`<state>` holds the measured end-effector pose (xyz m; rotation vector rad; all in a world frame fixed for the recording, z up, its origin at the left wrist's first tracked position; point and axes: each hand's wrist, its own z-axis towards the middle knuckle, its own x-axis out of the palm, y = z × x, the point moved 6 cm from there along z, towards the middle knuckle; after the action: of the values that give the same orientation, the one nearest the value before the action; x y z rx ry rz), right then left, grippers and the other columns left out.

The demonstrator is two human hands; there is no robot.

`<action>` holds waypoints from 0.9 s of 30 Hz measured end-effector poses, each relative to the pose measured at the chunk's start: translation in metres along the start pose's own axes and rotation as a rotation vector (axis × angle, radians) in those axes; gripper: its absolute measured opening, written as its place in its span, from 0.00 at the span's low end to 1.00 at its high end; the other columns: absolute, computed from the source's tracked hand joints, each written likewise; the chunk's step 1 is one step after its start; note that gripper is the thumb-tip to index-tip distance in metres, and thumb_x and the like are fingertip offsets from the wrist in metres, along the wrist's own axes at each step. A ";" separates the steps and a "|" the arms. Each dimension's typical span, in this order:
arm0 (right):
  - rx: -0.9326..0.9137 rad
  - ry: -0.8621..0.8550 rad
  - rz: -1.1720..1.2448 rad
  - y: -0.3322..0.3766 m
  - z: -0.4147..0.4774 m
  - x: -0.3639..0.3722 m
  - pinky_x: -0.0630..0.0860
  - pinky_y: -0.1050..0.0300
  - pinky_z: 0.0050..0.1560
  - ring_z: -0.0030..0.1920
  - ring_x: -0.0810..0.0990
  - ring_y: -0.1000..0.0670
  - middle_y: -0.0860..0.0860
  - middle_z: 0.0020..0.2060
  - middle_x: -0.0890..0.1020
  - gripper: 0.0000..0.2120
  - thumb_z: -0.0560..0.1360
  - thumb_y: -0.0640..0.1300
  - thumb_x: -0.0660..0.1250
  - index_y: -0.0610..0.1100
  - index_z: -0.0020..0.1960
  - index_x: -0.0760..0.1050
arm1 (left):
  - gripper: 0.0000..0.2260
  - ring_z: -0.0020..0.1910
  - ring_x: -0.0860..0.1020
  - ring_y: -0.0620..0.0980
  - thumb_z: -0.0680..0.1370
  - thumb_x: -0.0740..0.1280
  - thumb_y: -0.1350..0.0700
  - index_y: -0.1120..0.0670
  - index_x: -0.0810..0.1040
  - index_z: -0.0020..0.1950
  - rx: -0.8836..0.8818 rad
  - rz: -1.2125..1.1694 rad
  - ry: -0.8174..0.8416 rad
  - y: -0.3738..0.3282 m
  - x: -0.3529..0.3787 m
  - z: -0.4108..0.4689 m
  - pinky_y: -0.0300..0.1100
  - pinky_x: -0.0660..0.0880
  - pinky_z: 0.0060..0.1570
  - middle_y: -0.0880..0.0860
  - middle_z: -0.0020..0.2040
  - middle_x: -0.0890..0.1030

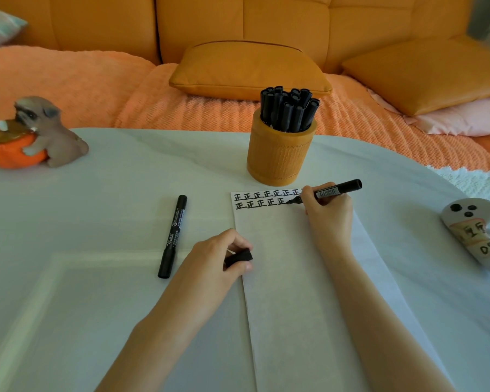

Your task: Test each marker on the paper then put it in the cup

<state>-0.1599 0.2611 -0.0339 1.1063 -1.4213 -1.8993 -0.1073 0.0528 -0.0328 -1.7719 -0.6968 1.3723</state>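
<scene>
Two bare hands worked over a sheet of paper [283, 264] on a pale table [96, 193]. The right hand [327, 210] pinched an uncapped black marker [331, 191] between thumb and fingers. Its tip touched the paper at the end of the second row of bold black test characters near the top edge, so a test mark seemed to be in progress. The left hand [218, 258] rested on the paper's left edge, probably to steady the sheet. Its fingers curled round a black cap [238, 257], likely kept ready for recapping.

Just beyond the paper's top edge stood an orange cylindrical cup [280, 154], near enough for an easy drop-in. It held a tight cluster of black markers [287, 108] standing on end and filling most of it. One more capped marker [172, 236] lay on the table left of the paper, apart from both hands — apparently awaiting its test. A dog figurine [37, 131] sat at far left; a white object [470, 227] with handwritten labels lay at far right.
</scene>
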 end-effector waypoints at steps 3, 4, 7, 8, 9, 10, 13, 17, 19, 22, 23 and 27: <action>0.007 -0.001 -0.002 0.000 0.000 0.000 0.63 0.68 0.26 0.24 0.66 0.59 0.54 0.25 0.72 0.13 0.74 0.40 0.65 0.43 0.33 0.68 | 0.07 0.45 0.79 0.39 0.73 0.70 0.57 0.45 0.76 0.46 -0.004 0.004 0.003 0.001 -0.001 0.000 0.38 0.76 0.50 0.41 0.45 0.81; 0.006 -0.001 0.001 0.000 0.000 0.000 0.63 0.68 0.26 0.25 0.66 0.59 0.55 0.25 0.72 0.12 0.74 0.40 0.65 0.42 0.33 0.69 | 0.07 0.45 0.79 0.39 0.73 0.70 0.57 0.45 0.76 0.46 -0.002 0.005 0.001 0.001 -0.001 0.001 0.38 0.76 0.50 0.41 0.45 0.81; 0.026 0.003 0.036 0.001 0.000 -0.003 0.64 0.65 0.29 0.26 0.67 0.58 0.54 0.25 0.73 0.11 0.75 0.41 0.65 0.41 0.34 0.71 | 0.07 0.45 0.79 0.39 0.73 0.70 0.57 0.45 0.76 0.46 -0.001 0.011 0.001 0.000 -0.001 0.001 0.38 0.75 0.50 0.42 0.46 0.81; 0.039 -0.001 0.070 0.003 0.000 -0.005 0.65 0.64 0.31 0.26 0.67 0.57 0.54 0.25 0.73 0.11 0.75 0.41 0.65 0.42 0.34 0.71 | 0.07 0.45 0.79 0.39 0.73 0.70 0.57 0.45 0.76 0.46 -0.001 0.012 -0.002 0.000 0.000 0.000 0.38 0.75 0.50 0.41 0.46 0.81; 0.049 -0.003 0.118 0.006 0.000 -0.007 0.66 0.63 0.32 0.26 0.68 0.57 0.54 0.24 0.73 0.11 0.75 0.42 0.66 0.43 0.34 0.72 | 0.07 0.45 0.78 0.38 0.73 0.70 0.56 0.45 0.76 0.46 0.003 0.010 -0.006 -0.001 0.000 0.000 0.38 0.75 0.49 0.41 0.45 0.81; 0.052 -0.001 0.174 0.011 -0.001 -0.009 0.66 0.61 0.32 0.26 0.69 0.56 0.54 0.23 0.73 0.11 0.75 0.43 0.67 0.43 0.34 0.72 | 0.07 0.44 0.78 0.38 0.73 0.70 0.56 0.45 0.77 0.46 0.010 0.003 -0.012 -0.001 -0.001 0.000 0.37 0.75 0.49 0.41 0.45 0.81; 0.058 0.037 0.317 0.029 -0.007 -0.014 0.65 0.64 0.28 0.25 0.67 0.53 0.52 0.22 0.71 0.15 0.77 0.49 0.67 0.40 0.37 0.76 | 0.07 0.43 0.79 0.38 0.72 0.71 0.55 0.43 0.79 0.46 0.040 -0.053 -0.046 -0.007 -0.005 -0.001 0.31 0.74 0.45 0.41 0.45 0.82; 0.091 0.116 0.451 0.044 -0.024 -0.017 0.63 0.63 0.25 0.24 0.65 0.52 0.49 0.22 0.69 0.13 0.77 0.46 0.67 0.41 0.36 0.73 | 0.08 0.39 0.81 0.43 0.71 0.72 0.58 0.46 0.80 0.47 0.043 -0.248 -0.137 -0.014 -0.017 -0.002 0.42 0.78 0.48 0.46 0.40 0.83; 0.089 0.163 0.436 0.046 -0.033 -0.015 0.62 0.62 0.25 0.23 0.64 0.51 0.48 0.21 0.69 0.15 0.76 0.46 0.68 0.41 0.34 0.69 | 0.10 0.39 0.81 0.46 0.70 0.73 0.59 0.48 0.79 0.47 0.040 -0.313 -0.181 -0.017 -0.021 -0.003 0.46 0.79 0.47 0.47 0.40 0.84; 0.083 0.213 0.423 0.048 -0.044 -0.009 0.56 0.59 0.26 0.24 0.58 0.50 0.46 0.22 0.63 0.19 0.74 0.45 0.70 0.33 0.34 0.69 | 0.10 0.38 0.81 0.45 0.68 0.74 0.59 0.50 0.77 0.46 0.035 -0.362 -0.225 -0.019 -0.025 -0.004 0.40 0.78 0.44 0.47 0.40 0.84; 0.089 0.217 0.442 0.049 -0.046 -0.007 0.55 0.60 0.26 0.25 0.57 0.50 0.47 0.22 0.62 0.18 0.74 0.44 0.70 0.32 0.35 0.70 | 0.10 0.37 0.81 0.44 0.68 0.74 0.59 0.51 0.77 0.45 0.039 -0.369 -0.228 -0.020 -0.025 -0.004 0.37 0.77 0.42 0.47 0.40 0.84; 0.075 0.226 0.467 0.051 -0.053 -0.001 0.58 0.63 0.24 0.23 0.59 0.53 0.50 0.21 0.64 0.12 0.75 0.42 0.69 0.36 0.37 0.73 | 0.09 0.37 0.81 0.41 0.68 0.75 0.60 0.53 0.78 0.44 0.055 -0.386 -0.208 -0.023 -0.024 -0.005 0.29 0.74 0.40 0.46 0.39 0.84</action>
<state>-0.1179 0.2186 0.0085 0.8909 -1.4750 -1.3622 -0.1079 0.0453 0.0001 -1.3726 -1.0423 1.3006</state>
